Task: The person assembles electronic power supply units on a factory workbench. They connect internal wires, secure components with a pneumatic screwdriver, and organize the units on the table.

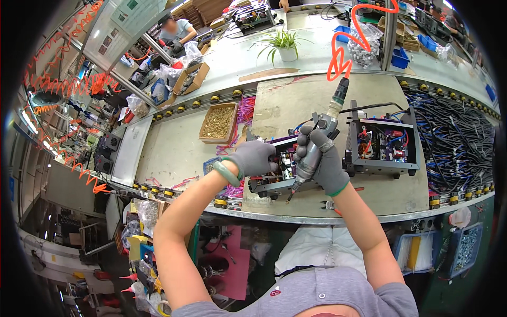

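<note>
wrapping the metal air screwdriver [307, 167], the gloved right hand [330, 166] holds it aslant by the open chassis [272, 187]; the left hand [252, 158] touches that chassis, its grip unclear. the tool looks heavy, rigid, best held mid-barrel, below its orange hose [347, 68].

Factory workshop, electronics assembly line by look. Landmark: potted plant [285, 48]. Nearer than plant: roller track [215, 99], open electronic unit [287, 165] with bared innards. Right of plant, nearer: heaped dark cables [457, 140]. Left, nearer: box of small brass-coloured parts [218, 121]. Far left: coiled orange hoses [97, 83]. Left: co-worker [183, 29].
</note>
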A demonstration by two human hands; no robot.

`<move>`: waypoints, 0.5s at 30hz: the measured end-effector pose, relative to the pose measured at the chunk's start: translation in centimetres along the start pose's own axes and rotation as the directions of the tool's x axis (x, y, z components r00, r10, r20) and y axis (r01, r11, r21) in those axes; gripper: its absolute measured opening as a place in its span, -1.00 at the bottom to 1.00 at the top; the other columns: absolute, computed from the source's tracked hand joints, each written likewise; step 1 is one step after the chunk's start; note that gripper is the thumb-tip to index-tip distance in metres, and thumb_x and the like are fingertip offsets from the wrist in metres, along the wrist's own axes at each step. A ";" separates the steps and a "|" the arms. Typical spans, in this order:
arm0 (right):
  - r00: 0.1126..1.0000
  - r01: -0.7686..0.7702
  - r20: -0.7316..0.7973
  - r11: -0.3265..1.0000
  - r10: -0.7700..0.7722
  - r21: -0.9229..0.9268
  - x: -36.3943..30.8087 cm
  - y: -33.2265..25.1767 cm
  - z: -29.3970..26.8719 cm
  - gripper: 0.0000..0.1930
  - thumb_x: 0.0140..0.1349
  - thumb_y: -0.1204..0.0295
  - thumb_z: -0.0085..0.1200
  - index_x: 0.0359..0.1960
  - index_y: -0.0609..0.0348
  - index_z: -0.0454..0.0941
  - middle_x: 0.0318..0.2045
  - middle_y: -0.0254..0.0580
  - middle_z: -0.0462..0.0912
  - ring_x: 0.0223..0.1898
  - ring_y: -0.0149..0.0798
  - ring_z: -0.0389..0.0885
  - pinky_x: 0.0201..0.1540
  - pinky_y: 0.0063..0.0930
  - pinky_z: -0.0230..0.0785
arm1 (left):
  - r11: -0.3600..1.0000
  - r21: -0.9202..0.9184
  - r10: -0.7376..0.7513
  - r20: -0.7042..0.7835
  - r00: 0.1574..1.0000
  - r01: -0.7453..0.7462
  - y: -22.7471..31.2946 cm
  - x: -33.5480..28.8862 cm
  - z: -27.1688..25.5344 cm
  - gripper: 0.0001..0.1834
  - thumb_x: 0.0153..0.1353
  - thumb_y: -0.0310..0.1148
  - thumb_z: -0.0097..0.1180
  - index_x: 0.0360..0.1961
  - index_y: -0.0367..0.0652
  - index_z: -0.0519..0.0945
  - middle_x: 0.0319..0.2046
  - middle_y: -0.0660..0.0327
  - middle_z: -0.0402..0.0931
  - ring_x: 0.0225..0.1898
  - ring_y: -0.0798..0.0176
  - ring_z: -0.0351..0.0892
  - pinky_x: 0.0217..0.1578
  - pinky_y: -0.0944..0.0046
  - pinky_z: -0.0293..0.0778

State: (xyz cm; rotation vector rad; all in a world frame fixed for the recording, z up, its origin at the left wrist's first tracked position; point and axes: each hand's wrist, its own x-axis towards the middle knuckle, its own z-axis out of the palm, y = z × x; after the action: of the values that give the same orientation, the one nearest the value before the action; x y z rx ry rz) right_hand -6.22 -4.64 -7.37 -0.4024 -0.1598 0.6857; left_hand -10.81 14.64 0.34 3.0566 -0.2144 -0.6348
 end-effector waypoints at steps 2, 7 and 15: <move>1.000 0.007 0.001 1.000 -0.007 -0.008 -0.2 0.0 0.3 -0.61 0.25 0.24 0.15 0.01 0.17 0.41 -0.33 -0.30 0.51 -0.39 -0.39 0.55 -0.28 -0.40 0.50 | 0.998 -0.061 0.015 -0.116 0.993 -0.023 -0.5 -0.3 1.4 -0.66 0.15 -0.09 0.13 -0.17 -0.07 0.62 -0.33 0.03 0.63 -0.26 -0.07 0.64 -0.19 0.00 0.52; 0.976 0.174 0.141 0.983 -0.166 -0.050 -0.7 -0.5 1.6 -0.58 0.20 0.23 0.22 0.01 0.13 0.41 -0.32 -0.29 0.51 -0.39 -0.35 0.55 -0.26 -0.33 0.49 | 0.997 0.007 -0.080 -0.168 0.983 0.082 0.7 -0.3 3.3 -0.73 0.19 -0.17 0.11 -0.22 -0.13 0.52 -0.35 0.00 0.61 -0.28 -0.09 0.64 -0.25 -0.03 0.51; 0.855 0.497 0.279 0.845 -0.437 -0.199 1.7 -2.7 6.6 -0.55 0.14 0.38 0.29 0.03 0.21 0.42 -0.38 -0.25 0.52 -0.46 -0.40 0.58 -0.52 -0.58 0.42 | 0.999 0.029 -0.016 -0.226 0.974 0.023 0.3 0.0 3.8 -0.79 0.20 -0.24 0.08 -0.27 -0.15 0.50 -0.40 -0.01 0.60 -0.30 -0.11 0.64 -0.27 -0.03 0.52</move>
State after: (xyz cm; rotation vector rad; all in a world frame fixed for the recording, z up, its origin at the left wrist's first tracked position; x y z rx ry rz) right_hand -5.17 -3.45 -0.27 -0.5186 -0.5527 0.2152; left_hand -12.38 14.36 -3.17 3.1294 -0.1916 -0.2827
